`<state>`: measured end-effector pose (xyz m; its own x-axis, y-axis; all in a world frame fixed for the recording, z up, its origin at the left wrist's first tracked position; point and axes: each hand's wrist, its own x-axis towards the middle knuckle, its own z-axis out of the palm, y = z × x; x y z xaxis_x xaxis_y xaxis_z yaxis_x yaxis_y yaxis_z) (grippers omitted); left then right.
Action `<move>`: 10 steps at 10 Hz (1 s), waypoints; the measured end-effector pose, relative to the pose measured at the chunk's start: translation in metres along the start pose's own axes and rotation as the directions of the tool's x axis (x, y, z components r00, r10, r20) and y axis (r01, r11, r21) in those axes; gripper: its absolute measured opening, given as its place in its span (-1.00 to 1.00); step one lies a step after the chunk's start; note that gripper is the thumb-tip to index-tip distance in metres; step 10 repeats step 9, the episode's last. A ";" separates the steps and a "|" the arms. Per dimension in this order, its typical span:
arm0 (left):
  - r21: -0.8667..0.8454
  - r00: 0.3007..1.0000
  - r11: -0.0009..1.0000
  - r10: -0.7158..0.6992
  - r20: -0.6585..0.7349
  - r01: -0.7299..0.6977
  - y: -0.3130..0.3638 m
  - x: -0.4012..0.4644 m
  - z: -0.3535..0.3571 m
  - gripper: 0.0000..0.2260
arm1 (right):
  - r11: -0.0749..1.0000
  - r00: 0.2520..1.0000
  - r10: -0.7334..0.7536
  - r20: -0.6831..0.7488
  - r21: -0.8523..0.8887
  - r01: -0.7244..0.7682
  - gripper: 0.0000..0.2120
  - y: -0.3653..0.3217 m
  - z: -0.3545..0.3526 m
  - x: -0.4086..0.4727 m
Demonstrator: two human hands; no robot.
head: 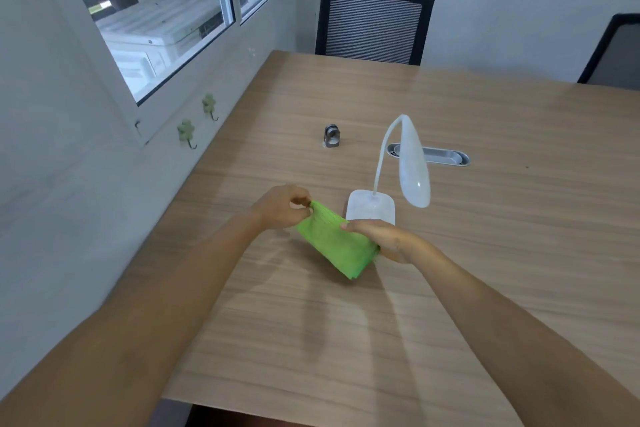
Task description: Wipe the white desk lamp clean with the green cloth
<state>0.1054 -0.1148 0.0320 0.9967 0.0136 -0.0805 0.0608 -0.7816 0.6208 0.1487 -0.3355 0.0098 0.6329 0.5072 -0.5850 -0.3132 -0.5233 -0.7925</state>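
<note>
A white desk lamp (412,163) stands on the wooden table (485,253), its square base just beyond my hands and its oval head drooping forward on a curved neck. The folded green cloth (332,246) is held above the table in front of the lamp base. My left hand (282,206) pinches the cloth's upper left corner. My right hand (384,239) grips its right edge, fingers wrapped over the fold. The cloth is apart from the lamp.
A small metal clip-like object (332,137) sits on the table behind the lamp. A grey oval cable port (446,156) is set in the tabletop. Two black mesh chairs (374,24) stand at the far edge. A wall with a window and green hooks (187,132) runs along the left.
</note>
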 end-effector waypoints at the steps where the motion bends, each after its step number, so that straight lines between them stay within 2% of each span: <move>1: -0.151 0.992 0.981 -0.127 -0.022 0.122 -0.010 -0.003 -0.008 -0.93 | 0.989 0.999 -0.043 0.032 0.144 0.038 -0.67 0.002 -0.001 0.002; 2: -0.343 0.968 0.912 -0.250 -0.032 0.225 -0.022 -0.012 -0.017 -0.94 | 0.981 0.996 -0.088 0.027 0.176 0.082 -0.66 -0.004 0.004 0.003; 3: -0.473 0.931 0.826 -0.364 -0.033 0.306 -0.039 -0.026 -0.027 -0.83 | 0.972 0.996 -0.087 -0.002 0.220 0.085 -0.63 -0.014 0.021 0.014; 4: -0.539 0.864 0.744 -0.500 -0.056 0.395 -0.062 -0.036 -0.034 -0.75 | 0.949 0.996 -0.073 -0.048 0.305 0.084 -0.77 -0.030 0.048 0.026; 5: -0.496 0.788 0.734 -0.597 -0.148 0.464 -0.084 -0.050 -0.043 -0.78 | 0.909 0.998 -0.029 -0.053 0.415 0.049 -0.76 -0.042 0.082 0.040; 6: -0.336 0.728 0.750 -0.650 -0.217 0.570 -0.098 -0.065 -0.048 -0.72 | 0.883 0.998 0.036 -0.059 0.470 -0.004 -0.84 -0.047 0.114 0.055; 7: -0.281 0.705 0.742 -0.669 -0.237 0.609 -0.107 -0.076 -0.045 -0.70 | 0.885 0.987 0.098 -0.125 0.465 -0.029 -0.79 -0.049 0.136 0.066; 8: -0.242 0.730 0.750 -0.658 -0.184 0.616 -0.119 -0.076 -0.038 -0.70 | 0.887 0.979 0.115 -0.166 0.461 -0.026 -0.79 -0.047 0.147 0.074; 9: -0.140 0.720 0.744 -0.668 -0.190 0.653 -0.118 -0.073 -0.030 -0.61 | 0.928 0.977 0.103 -0.188 0.372 -0.026 -0.82 -0.044 0.150 0.073; 10: -0.140 0.720 0.744 -0.668 -0.190 0.653 -0.118 -0.073 -0.030 -0.61 | 0.928 0.977 0.103 -0.188 0.372 -0.026 -0.82 -0.044 0.150 0.073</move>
